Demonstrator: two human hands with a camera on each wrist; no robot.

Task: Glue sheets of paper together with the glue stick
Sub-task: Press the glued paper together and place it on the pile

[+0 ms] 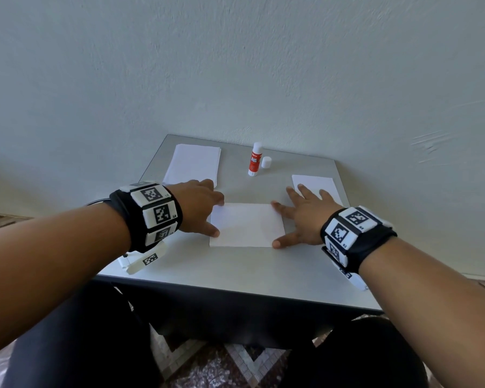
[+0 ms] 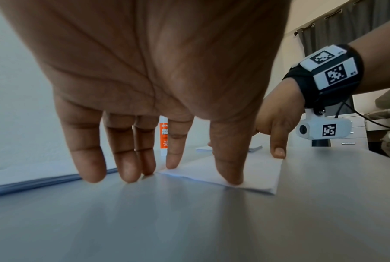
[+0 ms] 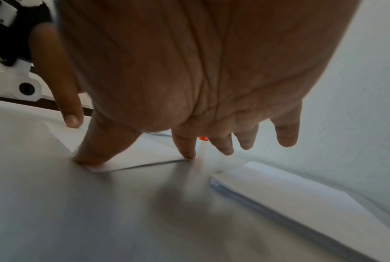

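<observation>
A white paper sheet [image 1: 247, 225] lies flat in the middle of the grey table [image 1: 235, 270]. My left hand [image 1: 202, 208] presses its left edge with straight thumb and index finger [image 2: 228, 170]. My right hand [image 1: 300, 217] presses the right edge the same way, thumb at the near corner [image 3: 88, 157]. An orange-and-white glue stick [image 1: 254, 159] stands upright behind the sheet with its white cap [image 1: 266, 162] off beside it. The sheet [image 2: 252, 170] shows in both wrist views [image 3: 140, 156].
A stack of white paper [image 1: 192, 165] lies at the back left, partly under my left fingers. A smaller stack [image 1: 315, 184] lies at the right under my right fingers [image 3: 301, 203]. A pale wall rises directly behind the table.
</observation>
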